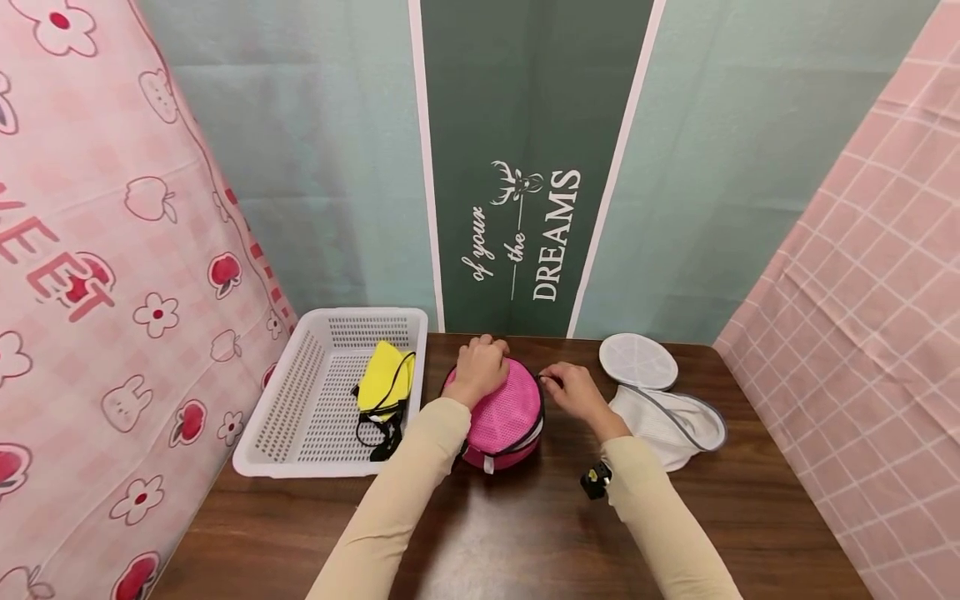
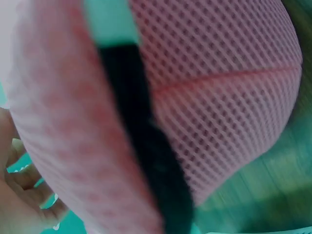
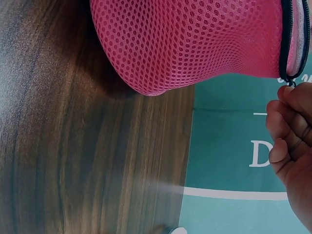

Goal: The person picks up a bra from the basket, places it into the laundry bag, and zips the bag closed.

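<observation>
A round pink mesh laundry bag [image 1: 510, 412] stands on the table, its domed top edged by a dark zipper [image 3: 286, 44]. Part of the zipper gapes at the front right, showing a pale strip inside. Across the far left of the top, my left hand [image 1: 482, 367] holds the bag with bent fingers; in the left wrist view that hand [image 2: 24, 190] shows beside the mesh. At the right side of the rim, my right hand [image 1: 573, 390] pinches the small dark zipper pull [image 3: 291, 83] between thumb and finger.
A white perforated basket [image 1: 258, 437] at the left holds a yellow item [image 1: 386, 379] with black cords. On the right lies a white mesh bag [image 1: 656, 421] with grey trim, its round lid [image 1: 637, 362] folded back. Curtains line the table's back and both sides.
</observation>
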A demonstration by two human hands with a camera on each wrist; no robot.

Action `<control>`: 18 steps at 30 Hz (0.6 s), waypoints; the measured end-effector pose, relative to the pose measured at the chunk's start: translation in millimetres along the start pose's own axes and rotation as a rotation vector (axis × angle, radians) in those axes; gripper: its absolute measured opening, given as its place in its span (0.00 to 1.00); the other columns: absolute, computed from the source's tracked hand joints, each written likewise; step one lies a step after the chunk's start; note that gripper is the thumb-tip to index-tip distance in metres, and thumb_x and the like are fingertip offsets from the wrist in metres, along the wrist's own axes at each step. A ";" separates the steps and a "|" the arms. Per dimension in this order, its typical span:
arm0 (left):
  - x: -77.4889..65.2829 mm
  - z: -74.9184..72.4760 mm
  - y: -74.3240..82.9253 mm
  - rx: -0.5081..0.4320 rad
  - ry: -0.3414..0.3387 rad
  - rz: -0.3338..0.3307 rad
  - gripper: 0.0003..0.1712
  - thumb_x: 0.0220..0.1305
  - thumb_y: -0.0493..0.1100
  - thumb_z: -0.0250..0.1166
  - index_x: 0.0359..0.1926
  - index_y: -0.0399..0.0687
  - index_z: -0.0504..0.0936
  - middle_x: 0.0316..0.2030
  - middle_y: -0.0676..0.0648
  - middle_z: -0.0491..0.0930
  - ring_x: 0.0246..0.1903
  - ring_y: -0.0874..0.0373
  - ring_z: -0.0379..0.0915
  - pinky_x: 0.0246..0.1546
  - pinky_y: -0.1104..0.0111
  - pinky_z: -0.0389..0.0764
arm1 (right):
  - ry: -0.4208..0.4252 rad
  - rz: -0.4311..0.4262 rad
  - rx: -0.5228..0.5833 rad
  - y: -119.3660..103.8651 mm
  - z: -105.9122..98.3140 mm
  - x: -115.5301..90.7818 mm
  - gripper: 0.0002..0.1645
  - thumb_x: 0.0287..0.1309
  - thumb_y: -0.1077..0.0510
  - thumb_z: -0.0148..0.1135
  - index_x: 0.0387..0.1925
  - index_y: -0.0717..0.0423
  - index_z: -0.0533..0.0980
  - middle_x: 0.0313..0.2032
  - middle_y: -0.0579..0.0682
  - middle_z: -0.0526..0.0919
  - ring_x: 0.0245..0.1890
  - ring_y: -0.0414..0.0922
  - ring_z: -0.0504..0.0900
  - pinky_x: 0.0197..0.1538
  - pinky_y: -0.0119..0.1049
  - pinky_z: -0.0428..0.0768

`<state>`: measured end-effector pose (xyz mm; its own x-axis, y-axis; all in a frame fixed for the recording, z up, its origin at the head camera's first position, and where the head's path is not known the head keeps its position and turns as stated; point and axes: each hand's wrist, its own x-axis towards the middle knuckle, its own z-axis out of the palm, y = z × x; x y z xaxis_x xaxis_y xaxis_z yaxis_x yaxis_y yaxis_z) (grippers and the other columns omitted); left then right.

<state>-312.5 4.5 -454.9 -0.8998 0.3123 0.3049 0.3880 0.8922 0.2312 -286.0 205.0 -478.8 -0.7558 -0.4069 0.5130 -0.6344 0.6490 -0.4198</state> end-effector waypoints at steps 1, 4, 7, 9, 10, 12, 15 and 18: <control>0.7 -0.1 1.3 -0.009 -0.008 0.030 0.11 0.60 0.44 0.57 0.41 0.51 0.83 0.39 0.47 0.76 0.42 0.49 0.72 0.40 0.57 0.71 | -0.003 0.004 0.003 -0.4 0.1 0.4 0.02 0.52 0.68 0.62 0.28 0.63 0.80 0.26 0.51 0.80 0.26 0.46 0.76 0.32 0.43 0.75; 3.4 -1.3 5.6 -0.027 -0.049 0.103 0.12 0.60 0.45 0.58 0.42 0.53 0.83 0.40 0.48 0.76 0.43 0.51 0.71 0.41 0.58 0.71 | -0.014 0.026 0.004 -1.2 0.2 1.5 0.02 0.52 0.68 0.62 0.29 0.63 0.81 0.27 0.51 0.79 0.26 0.46 0.76 0.33 0.43 0.76; 5.5 -3.1 9.7 -0.031 -0.127 0.151 0.14 0.60 0.46 0.57 0.45 0.55 0.83 0.42 0.48 0.75 0.44 0.52 0.68 0.42 0.58 0.69 | -0.016 0.027 0.002 -1.1 -0.2 2.2 0.03 0.52 0.68 0.62 0.29 0.63 0.81 0.27 0.51 0.79 0.26 0.46 0.76 0.32 0.42 0.76; 6.0 -3.3 11.6 -0.011 -0.181 0.176 0.14 0.61 0.48 0.57 0.46 0.58 0.83 0.43 0.48 0.75 0.45 0.52 0.66 0.41 0.58 0.67 | -0.011 0.015 -0.006 -1.2 -0.8 2.6 0.02 0.52 0.68 0.62 0.29 0.62 0.80 0.26 0.51 0.79 0.25 0.46 0.76 0.31 0.42 0.75; 6.2 -3.3 12.3 -0.002 -0.200 0.186 0.14 0.61 0.48 0.57 0.46 0.59 0.83 0.43 0.48 0.75 0.45 0.52 0.66 0.41 0.59 0.67 | -0.010 0.007 -0.008 -1.3 -1.1 2.7 0.03 0.52 0.68 0.61 0.28 0.63 0.80 0.26 0.51 0.79 0.25 0.46 0.76 0.31 0.42 0.75; 6.8 -2.9 13.2 0.027 -0.220 0.204 0.13 0.61 0.49 0.57 0.45 0.61 0.83 0.43 0.49 0.74 0.44 0.53 0.65 0.40 0.59 0.67 | -0.012 -0.003 -0.011 -1.2 -1.6 3.1 0.03 0.52 0.67 0.61 0.28 0.63 0.80 0.26 0.50 0.78 0.25 0.45 0.76 0.30 0.41 0.75; 6.6 -1.8 13.8 0.063 -0.215 0.220 0.10 0.61 0.48 0.57 0.42 0.62 0.81 0.41 0.49 0.74 0.43 0.53 0.66 0.38 0.60 0.67 | -0.027 0.001 -0.008 -1.7 -2.1 3.1 0.03 0.52 0.67 0.61 0.27 0.62 0.80 0.26 0.50 0.78 0.25 0.45 0.75 0.30 0.41 0.75; 6.2 -0.8 14.4 0.079 -0.207 0.218 0.08 0.62 0.48 0.57 0.41 0.63 0.80 0.40 0.49 0.74 0.41 0.54 0.67 0.37 0.61 0.68 | -0.045 0.012 -0.008 -1.9 -2.7 2.0 0.04 0.53 0.67 0.61 0.26 0.61 0.80 0.25 0.49 0.78 0.25 0.44 0.76 0.30 0.40 0.76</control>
<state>-312.4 19.0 -449.0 -0.8216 0.5519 0.1428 0.5671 0.8169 0.1056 -285.9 204.7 -475.0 -0.7700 -0.4274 0.4736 -0.6241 0.6589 -0.4199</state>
